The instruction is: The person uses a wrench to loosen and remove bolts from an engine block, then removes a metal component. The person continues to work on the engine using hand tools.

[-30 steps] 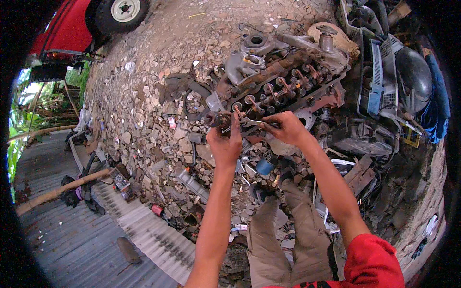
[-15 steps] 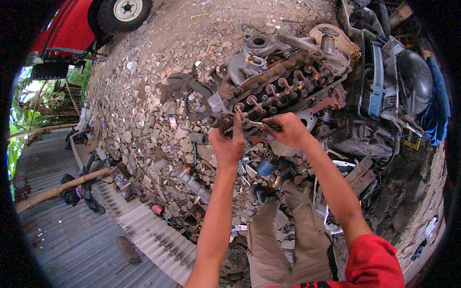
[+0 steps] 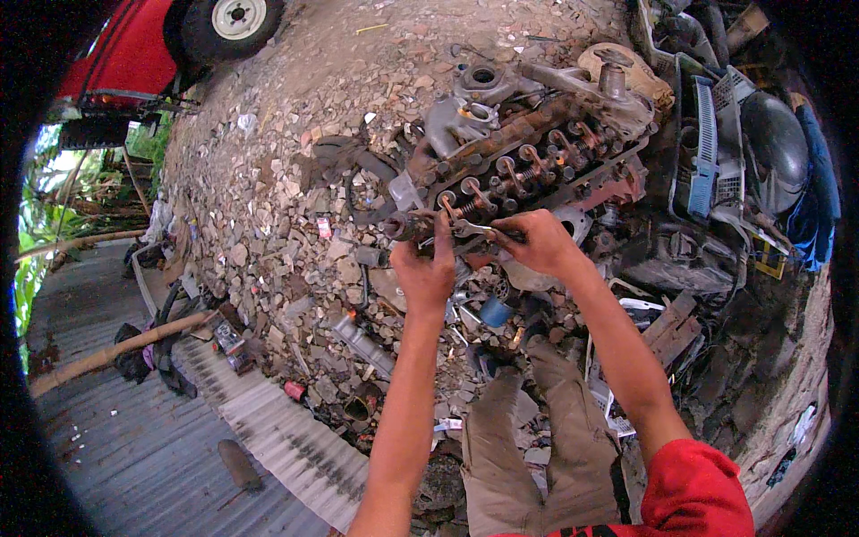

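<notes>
A rusty, greasy engine cylinder head (image 3: 528, 170) with a row of valve springs and rocker arms lies on the ground in front of me. My left hand (image 3: 424, 268) is at its near left end, index finger stretched up along the metal and the other fingers curled. Whatever those fingers grip is hidden by the hand. In a pinch between thumb and fingers, my right hand (image 3: 540, 243) holds a small silver wrench (image 3: 474, 228). The wrench's head points left, close to my left fingertips at the edge of the cylinder head.
Stony ground (image 3: 277, 188) surrounds the engine part. Plastic crates (image 3: 702, 143) with scrap parts stand at the right. A blue cylindrical part (image 3: 494, 311) and loose tools lie near my feet. Corrugated metal sheets (image 3: 161, 438) cover the lower left; a red vehicle (image 3: 121, 54) is at the upper left.
The wrench's right end has tilted slightly upward with my right fingers. My left hand stays in almost the same place at the cylinder head.
</notes>
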The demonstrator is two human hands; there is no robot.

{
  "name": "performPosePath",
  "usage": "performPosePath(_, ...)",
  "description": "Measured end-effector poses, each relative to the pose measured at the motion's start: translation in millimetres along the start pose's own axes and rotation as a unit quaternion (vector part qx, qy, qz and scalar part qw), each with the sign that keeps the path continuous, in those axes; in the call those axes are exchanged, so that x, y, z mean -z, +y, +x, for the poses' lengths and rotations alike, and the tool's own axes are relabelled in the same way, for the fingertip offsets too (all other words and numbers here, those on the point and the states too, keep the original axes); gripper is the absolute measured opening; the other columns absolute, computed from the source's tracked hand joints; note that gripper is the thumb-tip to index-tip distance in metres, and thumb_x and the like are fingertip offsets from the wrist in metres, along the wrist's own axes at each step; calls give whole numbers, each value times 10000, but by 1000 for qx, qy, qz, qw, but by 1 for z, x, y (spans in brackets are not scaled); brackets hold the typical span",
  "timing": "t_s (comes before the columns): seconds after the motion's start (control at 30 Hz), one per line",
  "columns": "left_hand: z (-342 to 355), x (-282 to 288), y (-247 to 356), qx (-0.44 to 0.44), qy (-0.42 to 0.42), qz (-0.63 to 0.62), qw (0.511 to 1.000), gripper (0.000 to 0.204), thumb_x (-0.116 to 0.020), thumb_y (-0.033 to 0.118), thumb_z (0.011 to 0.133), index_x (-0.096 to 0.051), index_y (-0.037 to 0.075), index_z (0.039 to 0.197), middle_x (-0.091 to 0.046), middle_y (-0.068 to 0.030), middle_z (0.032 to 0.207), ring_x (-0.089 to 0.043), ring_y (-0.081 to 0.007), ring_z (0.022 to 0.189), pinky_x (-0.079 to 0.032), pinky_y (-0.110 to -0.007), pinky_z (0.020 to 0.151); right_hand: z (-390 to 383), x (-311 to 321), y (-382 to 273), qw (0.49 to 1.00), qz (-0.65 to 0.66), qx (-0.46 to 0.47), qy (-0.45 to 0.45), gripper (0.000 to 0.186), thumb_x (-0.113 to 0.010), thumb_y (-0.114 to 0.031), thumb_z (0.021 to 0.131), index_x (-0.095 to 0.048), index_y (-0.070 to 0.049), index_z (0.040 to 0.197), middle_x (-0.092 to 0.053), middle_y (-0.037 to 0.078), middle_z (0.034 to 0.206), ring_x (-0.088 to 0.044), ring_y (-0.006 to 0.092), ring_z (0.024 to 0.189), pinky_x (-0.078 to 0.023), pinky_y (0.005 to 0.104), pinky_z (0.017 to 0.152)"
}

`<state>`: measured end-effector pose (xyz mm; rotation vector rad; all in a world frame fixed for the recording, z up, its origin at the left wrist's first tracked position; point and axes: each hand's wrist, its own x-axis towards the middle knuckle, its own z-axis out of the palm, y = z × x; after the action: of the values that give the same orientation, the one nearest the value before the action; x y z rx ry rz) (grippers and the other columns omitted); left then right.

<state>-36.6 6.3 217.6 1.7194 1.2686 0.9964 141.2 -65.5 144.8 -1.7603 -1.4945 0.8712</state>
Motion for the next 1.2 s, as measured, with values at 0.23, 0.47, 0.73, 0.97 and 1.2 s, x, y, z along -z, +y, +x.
performPosePath(0.23, 1, -2, 1, -21, 1, -55, 998, 108, -664, 78, 941, -680, -29, 944, -719, -86, 829, -642, -115, 740, -514, -293, 691, -2, 0, -7, 999, 42, -32, 1, 241, -715, -171, 886, -728, -9, 1063, -705, 224, 871, -732, 272, 758, -534, 357, 662)
performPosePath(0.47, -3, -2, -9, -9, 0, -36, 999, 114, -700, 70, 920, -684, -27, 979, -721, -76, 839, -638, -101, 740, -511, -274, 683, -38, -39, -25, 992, 66, -23, 108, 344, -623, -230, 928, -677, 5, 1172, -695, 252, 991, -679, 412, 915, -541, 446, 796)
performPosePath(0.73, 0, -5, -7, -6, -40, -41, 998, 137, -703, 80, 921, -693, -26, 1008, -737, -89, 863, -655, -109, 763, -517, -287, 689, -50, -116, -82, 924, 168, -153, 307, 332, -547, -108, 944, -630, 66, 1214, -667, 308, 1046, -651, 462, 962, -515, 486, 841)
performPosePath(0.97, 24, 12, -2, 56, -164, 21, 985, 217, -765, 167, 886, -727, -1, 1019, -746, -88, 864, -658, -103, 768, -524, -287, 711, -52, -92, -79, 947, 167, -146, 232, 329, -550, -112, 943, -624, 69, 1207, -667, 310, 1003, -660, 459, 935, -521, 477, 820)
performPosePath(1.2, 61, 25, 29, -9, -284, -166, 944, 457, -832, 144, 802, -657, 34, 1211, -728, -53, 1028, -673, -147, 943, -524, -301, 866, -53, -84, -71, 956, 181, -163, 165, 380, -557, -185, 994, -593, 54, 1287, -702, 242, 933, -674, 202, 781, -521, 331, 718)
